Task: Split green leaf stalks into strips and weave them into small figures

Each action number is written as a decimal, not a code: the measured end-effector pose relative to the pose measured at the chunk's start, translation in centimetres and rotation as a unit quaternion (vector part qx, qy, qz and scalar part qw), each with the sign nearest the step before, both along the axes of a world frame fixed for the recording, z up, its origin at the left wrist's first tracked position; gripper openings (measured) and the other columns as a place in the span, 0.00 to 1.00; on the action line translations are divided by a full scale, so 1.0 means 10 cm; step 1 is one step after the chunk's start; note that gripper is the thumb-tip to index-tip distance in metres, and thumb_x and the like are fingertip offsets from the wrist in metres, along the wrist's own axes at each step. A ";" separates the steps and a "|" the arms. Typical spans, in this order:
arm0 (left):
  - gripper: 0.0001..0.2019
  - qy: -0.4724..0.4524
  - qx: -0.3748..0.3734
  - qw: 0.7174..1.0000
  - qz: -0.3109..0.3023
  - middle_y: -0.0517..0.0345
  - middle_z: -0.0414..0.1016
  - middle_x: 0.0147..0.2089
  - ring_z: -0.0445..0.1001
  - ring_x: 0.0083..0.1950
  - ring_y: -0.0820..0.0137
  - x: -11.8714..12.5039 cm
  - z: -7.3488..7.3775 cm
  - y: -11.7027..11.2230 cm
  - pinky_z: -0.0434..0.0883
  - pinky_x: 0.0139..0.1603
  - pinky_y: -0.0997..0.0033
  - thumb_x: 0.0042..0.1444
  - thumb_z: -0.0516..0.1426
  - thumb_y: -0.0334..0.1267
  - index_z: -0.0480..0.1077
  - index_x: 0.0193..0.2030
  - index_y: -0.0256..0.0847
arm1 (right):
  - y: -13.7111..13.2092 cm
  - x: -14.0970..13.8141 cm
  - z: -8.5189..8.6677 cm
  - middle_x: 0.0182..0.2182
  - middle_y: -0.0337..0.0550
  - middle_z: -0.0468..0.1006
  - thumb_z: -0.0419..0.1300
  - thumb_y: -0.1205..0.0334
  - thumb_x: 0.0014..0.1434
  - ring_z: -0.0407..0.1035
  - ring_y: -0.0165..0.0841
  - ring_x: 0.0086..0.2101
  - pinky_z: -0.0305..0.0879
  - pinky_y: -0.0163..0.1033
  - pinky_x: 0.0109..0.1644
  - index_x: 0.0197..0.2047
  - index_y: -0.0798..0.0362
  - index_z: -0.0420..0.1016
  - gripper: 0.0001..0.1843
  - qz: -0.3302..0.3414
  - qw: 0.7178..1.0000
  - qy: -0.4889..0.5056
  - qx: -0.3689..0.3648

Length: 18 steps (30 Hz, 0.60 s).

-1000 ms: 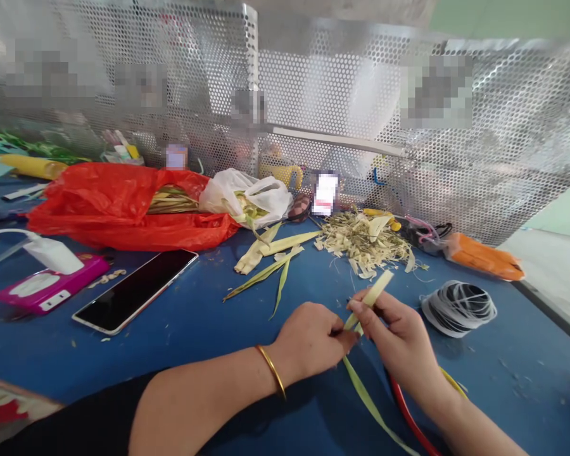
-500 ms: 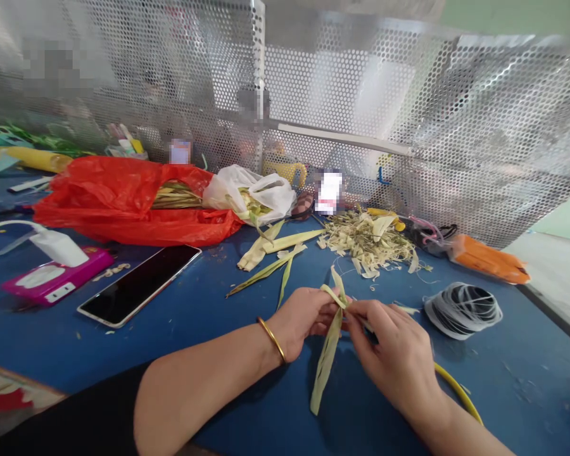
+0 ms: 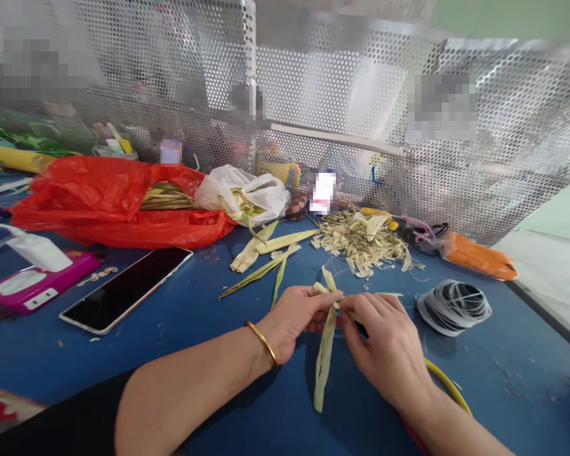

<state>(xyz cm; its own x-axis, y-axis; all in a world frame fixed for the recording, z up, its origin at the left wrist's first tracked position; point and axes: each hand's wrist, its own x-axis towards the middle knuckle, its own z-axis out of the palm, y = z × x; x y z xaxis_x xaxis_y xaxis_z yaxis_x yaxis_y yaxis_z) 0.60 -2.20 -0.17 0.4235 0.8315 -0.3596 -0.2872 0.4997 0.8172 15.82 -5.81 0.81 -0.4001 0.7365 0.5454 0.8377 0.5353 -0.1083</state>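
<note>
The left hand [image 3: 297, 316] and right hand [image 3: 389, 354] hide where the leaf strip [image 3: 323, 354] is pinched. The right hand also covers one end of the yellow cord [image 3: 449, 385]

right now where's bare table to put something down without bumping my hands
Both hands pinch a leaf strip. Bare blue table lies between the phone and the left hand, and again right of the right hand, nearer than the cord coil. Crowded along the back: red bag, scrap pile.
</note>
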 end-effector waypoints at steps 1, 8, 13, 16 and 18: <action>0.19 0.006 -0.003 1.000 0.005 0.55 0.76 0.29 0.73 0.31 0.73 0.01 0.00 0.00 0.64 0.32 0.76 0.37 0.69 0.46 0.76 0.32 0.34 | 0.00 0.00 0.00 0.26 0.39 0.72 0.52 0.69 0.62 0.66 0.32 0.28 0.56 0.40 0.40 0.33 0.53 0.68 0.07 0.004 1.000 -0.005 -0.004; 0.19 0.011 -0.004 0.999 0.043 0.58 0.73 0.27 0.69 0.28 0.76 0.00 -0.02 0.01 0.62 0.30 0.76 0.35 0.69 0.47 0.75 0.30 0.34 | -0.02 -0.01 0.07 0.40 0.46 0.74 0.51 0.70 0.62 0.67 0.37 0.40 0.59 0.45 0.48 0.48 0.51 0.71 0.13 0.074 0.995 -0.064 0.015; 0.19 -0.004 -0.011 0.999 0.041 0.58 0.72 0.26 0.66 0.27 0.77 0.00 -0.05 0.01 0.61 0.29 0.77 0.33 0.70 0.46 0.74 0.27 0.33 | -0.03 -0.08 0.00 0.38 0.46 0.75 0.50 0.70 0.64 0.67 0.38 0.42 0.58 0.47 0.55 0.41 0.53 0.73 0.11 0.161 0.970 -0.184 0.009; 0.19 -0.004 -0.013 0.999 0.035 0.58 0.73 0.27 0.67 0.28 0.76 0.02 -0.06 0.01 0.63 0.30 0.76 0.32 0.71 0.44 0.76 0.30 0.33 | -0.02 -0.08 -0.03 0.35 0.44 0.76 0.49 0.69 0.66 0.69 0.36 0.40 0.58 0.47 0.55 0.37 0.52 0.73 0.12 0.161 0.976 -0.142 0.011; 0.19 -0.002 -0.006 1.000 0.028 0.57 0.74 0.28 0.69 0.28 0.75 0.02 -0.06 0.00 0.64 0.31 0.76 0.34 0.70 0.43 0.77 0.32 0.33 | -0.02 -0.04 -0.02 0.34 0.42 0.77 0.51 0.67 0.66 0.69 0.34 0.38 0.59 0.46 0.53 0.38 0.51 0.74 0.11 0.144 0.988 -0.051 0.005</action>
<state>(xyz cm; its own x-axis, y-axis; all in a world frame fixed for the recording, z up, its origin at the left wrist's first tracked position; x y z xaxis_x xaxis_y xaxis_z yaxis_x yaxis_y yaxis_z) 0.82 -2.18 -0.77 0.3776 0.8494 -0.3687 -0.3179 0.4929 0.8099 15.38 -5.99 0.62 -0.6461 0.5783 0.4982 0.6563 0.7541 -0.0241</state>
